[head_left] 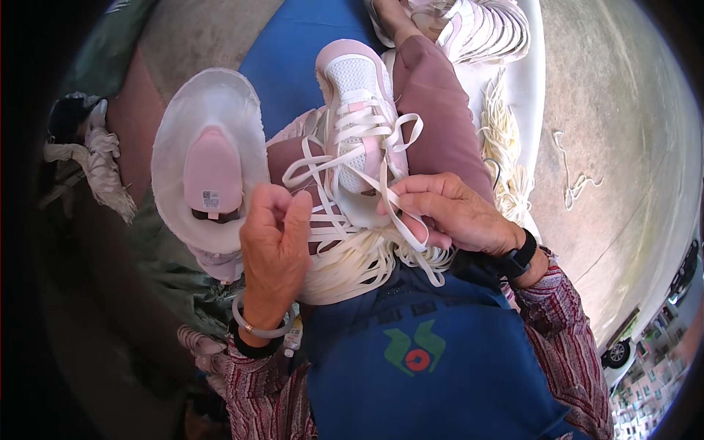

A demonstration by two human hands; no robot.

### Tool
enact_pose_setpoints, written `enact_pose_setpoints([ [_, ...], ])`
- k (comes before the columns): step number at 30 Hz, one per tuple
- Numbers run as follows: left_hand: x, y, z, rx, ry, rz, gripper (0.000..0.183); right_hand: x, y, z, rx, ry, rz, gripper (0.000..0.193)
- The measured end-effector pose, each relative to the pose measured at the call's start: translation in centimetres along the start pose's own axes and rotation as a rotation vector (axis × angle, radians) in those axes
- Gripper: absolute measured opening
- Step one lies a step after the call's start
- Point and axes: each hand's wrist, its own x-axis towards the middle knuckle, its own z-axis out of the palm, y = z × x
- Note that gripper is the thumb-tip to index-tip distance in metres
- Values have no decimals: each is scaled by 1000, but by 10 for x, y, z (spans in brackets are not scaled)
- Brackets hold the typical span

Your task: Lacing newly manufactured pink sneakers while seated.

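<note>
A pink and white shoe upper (356, 121) lies across my lap, toe pointing away from me. A flat white shoelace (357, 154) is threaded through its lower eyelets, with loose loops on both sides. My right hand (447, 209) pinches a length of that lace just below the upper's opening. Left of it, my left hand (275, 246) is closed, thumb against curled fingers; whatever it may hold is too small to make out. Below the upper, a thick bundle of cream laces (348, 271) rests on my lap against the blue apron (433, 367).
To the left stands a white, bowl-like shoe piece (165, 158) with a pink insole-shaped part (213, 172) inside. A stack of pink and white uppers (488, 33) sits at the far right, above another lace bundle (499, 125). One loose lace (568, 176) lies on the concrete floor.
</note>
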Motion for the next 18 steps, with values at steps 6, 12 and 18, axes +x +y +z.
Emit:
enact_pose_setpoints([
  [6,-20,17,35,-586,-391,-576,35,-6,-6,12,-558,225,-108,26],
  [12,-2,6,60,-952,-354,-567,34,5,4,9,-1159,565,-439,29],
  [18,14,-23,77,-1277,-373,-510,26,8,5,9,-1360,587,-490,22],
])
